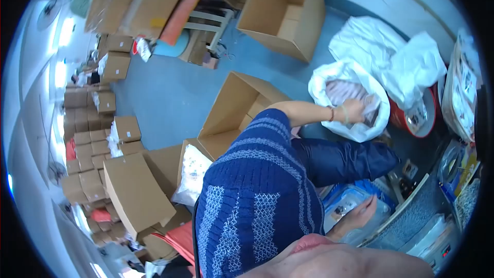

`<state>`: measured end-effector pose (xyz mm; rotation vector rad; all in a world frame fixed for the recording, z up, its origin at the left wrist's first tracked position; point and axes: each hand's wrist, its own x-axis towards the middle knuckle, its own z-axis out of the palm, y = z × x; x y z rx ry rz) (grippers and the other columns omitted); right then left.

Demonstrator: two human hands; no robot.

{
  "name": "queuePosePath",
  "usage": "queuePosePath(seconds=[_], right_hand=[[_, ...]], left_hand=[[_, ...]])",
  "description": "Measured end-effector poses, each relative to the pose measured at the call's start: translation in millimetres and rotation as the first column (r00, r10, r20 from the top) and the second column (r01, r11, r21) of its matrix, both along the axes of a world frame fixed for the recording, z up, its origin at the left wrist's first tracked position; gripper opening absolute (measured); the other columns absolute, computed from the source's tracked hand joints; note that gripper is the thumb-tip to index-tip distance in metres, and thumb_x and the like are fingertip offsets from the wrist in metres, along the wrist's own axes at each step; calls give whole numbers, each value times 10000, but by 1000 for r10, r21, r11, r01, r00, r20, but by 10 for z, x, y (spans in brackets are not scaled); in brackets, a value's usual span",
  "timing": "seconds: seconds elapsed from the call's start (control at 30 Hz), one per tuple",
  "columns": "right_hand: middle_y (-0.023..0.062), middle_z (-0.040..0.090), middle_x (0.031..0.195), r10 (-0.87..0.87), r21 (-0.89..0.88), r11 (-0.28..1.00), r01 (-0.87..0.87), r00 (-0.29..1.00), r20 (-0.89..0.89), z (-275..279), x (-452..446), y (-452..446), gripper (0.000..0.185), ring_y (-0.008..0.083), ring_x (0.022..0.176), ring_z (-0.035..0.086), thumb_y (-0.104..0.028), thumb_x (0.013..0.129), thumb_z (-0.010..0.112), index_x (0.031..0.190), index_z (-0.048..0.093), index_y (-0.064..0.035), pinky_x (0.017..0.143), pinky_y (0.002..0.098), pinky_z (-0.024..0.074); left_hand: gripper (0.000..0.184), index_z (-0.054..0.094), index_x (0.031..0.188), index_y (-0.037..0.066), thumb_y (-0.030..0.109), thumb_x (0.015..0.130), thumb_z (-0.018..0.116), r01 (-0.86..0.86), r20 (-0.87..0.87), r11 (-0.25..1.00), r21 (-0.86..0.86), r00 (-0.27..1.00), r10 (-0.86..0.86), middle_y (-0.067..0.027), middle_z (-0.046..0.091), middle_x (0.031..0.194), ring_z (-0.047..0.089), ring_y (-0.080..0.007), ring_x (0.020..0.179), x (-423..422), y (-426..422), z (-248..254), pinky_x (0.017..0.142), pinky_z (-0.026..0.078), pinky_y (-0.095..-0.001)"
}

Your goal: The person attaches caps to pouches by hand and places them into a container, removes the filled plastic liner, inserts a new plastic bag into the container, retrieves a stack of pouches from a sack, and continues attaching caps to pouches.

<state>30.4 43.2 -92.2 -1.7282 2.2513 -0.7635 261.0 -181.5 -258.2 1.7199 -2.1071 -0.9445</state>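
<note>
My left hand (pixel 353 110), with a bracelet and a band at the wrist, reaches into the mouth of an open white sack (pixel 318 80). Its fingers are closed on a small clear plastic packet (pixel 371 104); its contents are too blurred to make out. Pale packed items (pixel 343 91) lie inside the sack around it. Lower in the view, my right hand (pixel 363 211) has its fingers stretched out over clear plastic bags (pixel 382 215), apparently holding nothing. A blue and white package (pixel 342 207) lies just beside it.
White sacking (pixel 368 41) and a red tub (pixel 430 116) stand beyond the open sack. Open cardboard boxes (pixel 309 25) are on the blue floor, another box (pixel 136 190) behind me. Bench edging (pixel 393 216) borders my right side. Carton stacks (pixel 92 149) fill the far left.
</note>
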Motion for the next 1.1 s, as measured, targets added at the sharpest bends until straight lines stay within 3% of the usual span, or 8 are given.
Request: queuePosePath(seconds=[0.13, 0.37, 0.43, 0.5, 0.63, 0.9, 1.03, 1.1], right_hand=[[192, 656, 1082, 208, -26, 978, -208, 978, -12, -481, 489, -886, 236, 357, 1018, 608, -148, 963, 556, 1091, 656, 23, 902, 408, 468], [232, 598, 1206, 110, -29, 994, -107, 973, 204, -1372, 427, -1021, 352, 337, 1103, 595, -166, 935, 594, 1218, 557, 40, 969, 401, 453], [211, 483, 1360, -49, 13, 998, 63, 604, 796, -964, 575, -913, 511, 260, 1252, 503, -182, 971, 604, 1374, 383, 41, 1037, 364, 435], [194, 491, 1354, -92, 17, 979, 202, 367, 926, -663, 581, -758, 585, 253, 1248, 501, -195, 966, 623, 1417, 320, 22, 1039, 340, 414], [116, 533, 1343, 96, 19, 980, 197, -556, 826, 203, 430, -296, 531, 234, 1226, 524, -371, 1002, 522, 1374, 419, -8, 1051, 406, 421], [115, 460, 1415, 388, 112, 771, 626, -603, 697, 741, 744, 896, 521, 253, 1308, 452, -270, 991, 557, 1417, 370, -35, 1110, 418, 367], [94, 499, 1354, 375, 11, 634, 773, -320, 870, 683, 771, 1275, 478, 224, 1245, 497, -129, 982, 549, 1415, 376, -23, 1082, 403, 396], [105, 523, 1346, 288, -36, 624, 780, -187, 939, 615, 600, 1658, 478, 219, 1225, 527, -96, 963, 563, 1404, 402, -6, 1061, 396, 420]], left_hand=[[221, 617, 634, 22, 235, 681, 651, 151, -68, 947, -283, 982, -177, -175, 601, 545, 607, -395, 510, 283, 787, 802, 516, 503, -479], [228, 619, 691, 0, 223, 673, 663, 308, -81, 918, -248, 938, -337, -198, 612, 596, 629, -380, 567, 253, 1004, 981, 566, 514, -478], [304, 651, 761, -15, 282, 724, 702, 255, -215, 942, -219, 929, -302, -199, 640, 657, 656, -319, 599, 304, 801, 1461, 578, 520, -437], [279, 663, 781, 4, 267, 809, 751, 168, -635, 986, 6, 762, -126, -85, 633, 632, 596, -122, 576, 162, 797, 1910, 536, 471, -322], [207, 651, 763, 19, 176, 842, 761, 158, -700, 985, -69, 696, -161, 68, 464, 564, 384, -16, 524, -202, 991, 2260, 455, 289, -236], [116, 634, 849, -2, 76, 873, 716, 478, -851, 878, 28, 471, -230, 85, 483, 581, 381, 18, 500, -654, 1784, 2295, 450, 262, -175], [163, 641, 807, -5, 88, 808, 775, 609, -708, 768, -198, 453, -542, 49, 486, 565, 414, -18, 510, -684, 1963, 2300, 480, 332, -195], [397, 660, 1153, 18, 100, 789, 794, 891, -626, 364, -273, 123, -770, -67, 647, 1011, 602, -130, 932, -775, 1769, 2371, 814, 473, -269]])
